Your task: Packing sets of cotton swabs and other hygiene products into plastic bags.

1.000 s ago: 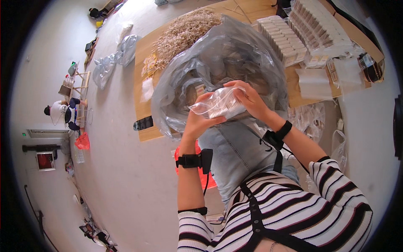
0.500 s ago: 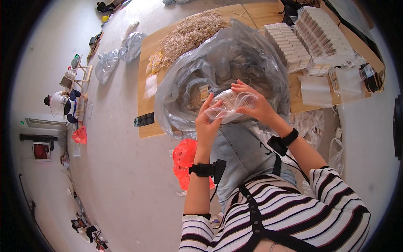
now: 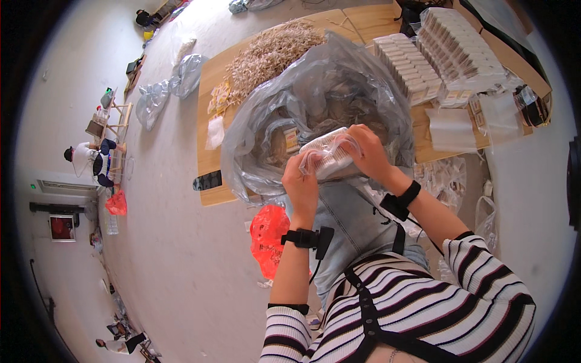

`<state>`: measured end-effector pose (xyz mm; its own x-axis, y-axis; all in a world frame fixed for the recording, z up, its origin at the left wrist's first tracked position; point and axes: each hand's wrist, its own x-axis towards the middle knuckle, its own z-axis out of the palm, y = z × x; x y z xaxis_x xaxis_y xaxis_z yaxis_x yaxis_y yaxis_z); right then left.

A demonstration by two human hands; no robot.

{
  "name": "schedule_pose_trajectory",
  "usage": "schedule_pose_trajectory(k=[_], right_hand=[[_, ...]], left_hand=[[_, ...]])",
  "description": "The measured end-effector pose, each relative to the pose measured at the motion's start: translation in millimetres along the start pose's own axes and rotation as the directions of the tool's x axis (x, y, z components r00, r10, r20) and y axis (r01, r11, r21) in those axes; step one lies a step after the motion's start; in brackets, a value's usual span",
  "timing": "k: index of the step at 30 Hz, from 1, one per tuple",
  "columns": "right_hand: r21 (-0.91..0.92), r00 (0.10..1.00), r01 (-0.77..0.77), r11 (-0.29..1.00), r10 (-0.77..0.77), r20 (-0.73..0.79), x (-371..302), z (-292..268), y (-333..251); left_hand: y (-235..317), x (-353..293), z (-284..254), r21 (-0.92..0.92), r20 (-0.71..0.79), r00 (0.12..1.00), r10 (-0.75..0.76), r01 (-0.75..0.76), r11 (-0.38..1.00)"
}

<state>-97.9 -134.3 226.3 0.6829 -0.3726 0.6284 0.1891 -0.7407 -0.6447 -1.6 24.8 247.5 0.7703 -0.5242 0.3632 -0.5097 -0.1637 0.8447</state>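
Observation:
Both hands hold a small clear plastic packet (image 3: 327, 154) between them, in front of my chest. My left hand (image 3: 301, 184) grips its left end from below, and my right hand (image 3: 368, 151) pinches its right end. Just behind the packet a large clear plastic bag (image 3: 290, 103) stands open on a wooden table (image 3: 209, 163), with brownish contents inside. A pile of pale twig-like pieces (image 3: 266, 51) lies on the table beyond the bag.
Rows of white boxes (image 3: 445, 51) and clear packets fill the table's right part. A red plastic bag (image 3: 269, 239) lies on the floor near my knees. More clear bags (image 3: 166, 91) lie on the floor at left. Other people sit far left.
The packet and both hands have stayed in front of the big bag; the fingers have shifted along the packet, and my view has moved a little.

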Motion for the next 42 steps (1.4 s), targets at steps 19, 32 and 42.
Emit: schedule_pose_trajectory(k=[19, 32, 42], right_hand=[[0.467, 0.893, -0.44, 0.767, 0.429, 0.137, 2, -11, -14], [0.474, 0.575, -0.813, 0.337, 0.336, 0.746, -51, -46, -162], [0.479, 0.587, -0.809, 0.341, 0.41, 0.699, -62, -20, -193]], left_hand=[[24, -3, -1, -0.045, 0.112, 0.994, -0.015, 0.02, 0.999], [38, -164, -152, -0.848, -0.141, 0.655, -0.742, 0.307, 0.433], [74, -187, -158, -0.815, -0.339, 0.572, -0.747, 0.218, 0.537]])
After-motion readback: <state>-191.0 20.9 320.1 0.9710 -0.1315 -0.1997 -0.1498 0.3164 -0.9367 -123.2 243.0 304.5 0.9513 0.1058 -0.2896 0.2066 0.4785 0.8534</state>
